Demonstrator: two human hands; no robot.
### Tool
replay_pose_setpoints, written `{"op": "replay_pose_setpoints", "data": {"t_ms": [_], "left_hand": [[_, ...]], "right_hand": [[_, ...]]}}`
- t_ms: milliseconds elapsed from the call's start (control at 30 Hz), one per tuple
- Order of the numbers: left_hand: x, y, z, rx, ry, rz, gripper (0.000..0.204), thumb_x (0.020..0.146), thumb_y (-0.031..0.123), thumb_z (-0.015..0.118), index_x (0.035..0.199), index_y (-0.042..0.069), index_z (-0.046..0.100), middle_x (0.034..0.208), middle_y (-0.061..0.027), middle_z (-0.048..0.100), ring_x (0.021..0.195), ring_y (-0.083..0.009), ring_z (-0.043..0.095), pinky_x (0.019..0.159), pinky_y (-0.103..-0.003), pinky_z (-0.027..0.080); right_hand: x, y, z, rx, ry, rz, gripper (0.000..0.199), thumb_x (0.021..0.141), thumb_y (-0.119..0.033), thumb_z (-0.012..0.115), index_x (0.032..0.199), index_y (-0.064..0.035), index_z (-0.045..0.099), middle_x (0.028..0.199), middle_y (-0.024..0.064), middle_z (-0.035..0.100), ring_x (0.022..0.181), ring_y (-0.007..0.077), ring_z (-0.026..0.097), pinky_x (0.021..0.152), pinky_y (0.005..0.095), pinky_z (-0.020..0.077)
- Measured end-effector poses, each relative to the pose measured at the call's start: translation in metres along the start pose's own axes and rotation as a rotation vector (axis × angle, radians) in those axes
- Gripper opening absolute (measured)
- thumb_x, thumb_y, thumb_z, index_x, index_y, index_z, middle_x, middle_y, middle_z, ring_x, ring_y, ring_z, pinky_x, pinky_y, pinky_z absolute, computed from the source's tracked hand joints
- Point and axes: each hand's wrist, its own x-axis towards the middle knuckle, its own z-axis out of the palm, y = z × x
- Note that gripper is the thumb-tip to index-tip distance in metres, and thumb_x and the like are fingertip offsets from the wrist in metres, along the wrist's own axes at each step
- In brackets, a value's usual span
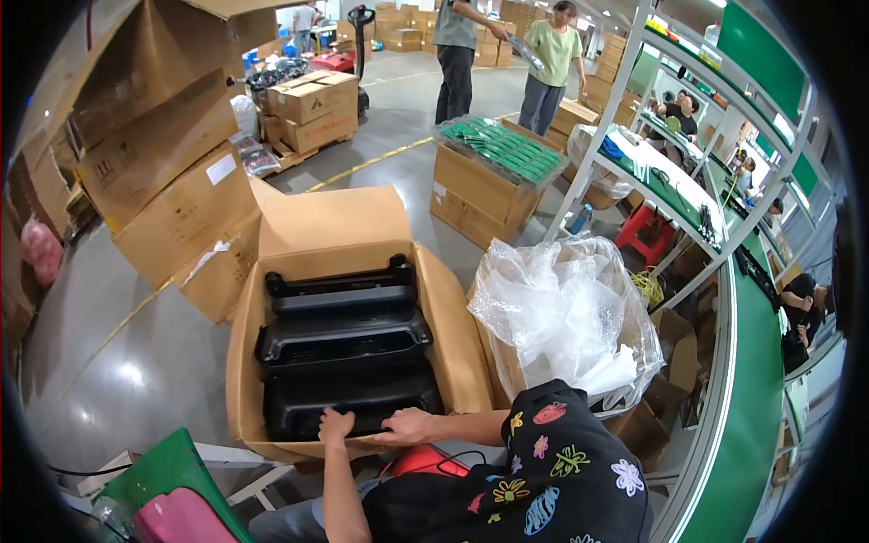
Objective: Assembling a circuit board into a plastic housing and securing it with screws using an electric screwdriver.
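Several long black plastic housings (348,337) lie in rows inside an open cardboard box (243,362) in front of me. At the box's near side, my left hand (336,425) has its fingers bent over the front edge of the nearest black plastic housing (353,394). My right hand (407,425) reaches in from the right, over the box's near rim, and closes on the same housing's edge, right of my left hand. Some of my fingertips are hidden between the housing and the box wall.
A carton of bubble wrap (561,317) stands to the right. Beyond it, another carton bears green circuit boards (507,149). Tall open cartons (181,190) are at the left. A green workbench (751,434) and metal rack run along the right. Two people (552,59) stand farther back.
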Motion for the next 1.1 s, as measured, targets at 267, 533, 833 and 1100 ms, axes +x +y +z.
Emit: {"op": "replay_pose_setpoints", "data": {"t_ms": [267, 533, 833, 1100], "left_hand": [[0.072, -0.038, 0.030, -1.548, -0.036, -0.665, 0.064, 0.074, 0.034, 0.063, 0.135, 0.015, 0.049, 0.144, -0.0134, 0.045, 0.135, -0.0286, 0.035, 0.108, -0.055, 0.026], [0.087, -0.036, 0.037, -1.797, -0.091, -0.811, 0.051, 0.078, 0.033, 0.056, 0.127, 0.018, 0.054, 0.141, -0.0057, 0.048, 0.131, -0.0296, 0.038, 0.108, -0.052, 0.027], [0.086, -0.046, 0.036, -1.927, -0.056, -0.800, 0.066, 0.078, 0.043, 0.050, 0.140, 0.018, 0.048, 0.153, -0.0048, 0.038, 0.140, -0.0256, 0.032, 0.112, -0.053, 0.015], [0.087, -0.040, 0.036, -1.838, -0.019, -0.757, 0.057, 0.079, 0.042, 0.045, 0.128, 0.016, 0.057, 0.140, -0.0062, 0.053, 0.128, -0.0304, 0.046, 0.109, -0.054, 0.024]], "right_hand": [[0.010, 0.000, 0.003, -0.011, 0.013, -0.037, 0.065, 0.094, -0.061, 0.042, 0.098, -0.0022, 0.069, 0.086, 0.0253, 0.068, 0.083, 0.0424, 0.067, 0.077, 0.0491, 0.0541], [0.011, 0.005, 0.004, -0.050, 0.029, -0.053, 0.060, 0.095, -0.060, 0.043, 0.091, -0.0048, 0.068, 0.081, 0.0221, 0.069, 0.080, 0.0411, 0.067, 0.072, 0.0499, 0.0549], [0.011, 0.000, 0.007, -0.046, -0.008, -0.049, 0.062, 0.095, -0.060, 0.041, 0.093, -0.0045, 0.069, 0.085, 0.0218, 0.069, 0.084, 0.0399, 0.067, 0.077, 0.0487, 0.0541], [0.013, 0.007, 0.008, -0.048, -0.028, -0.008, 0.063, 0.095, -0.060, 0.041, 0.093, -0.0035, 0.069, 0.085, 0.0214, 0.069, 0.084, 0.0404, 0.067, 0.077, 0.0490, 0.0544]]}}
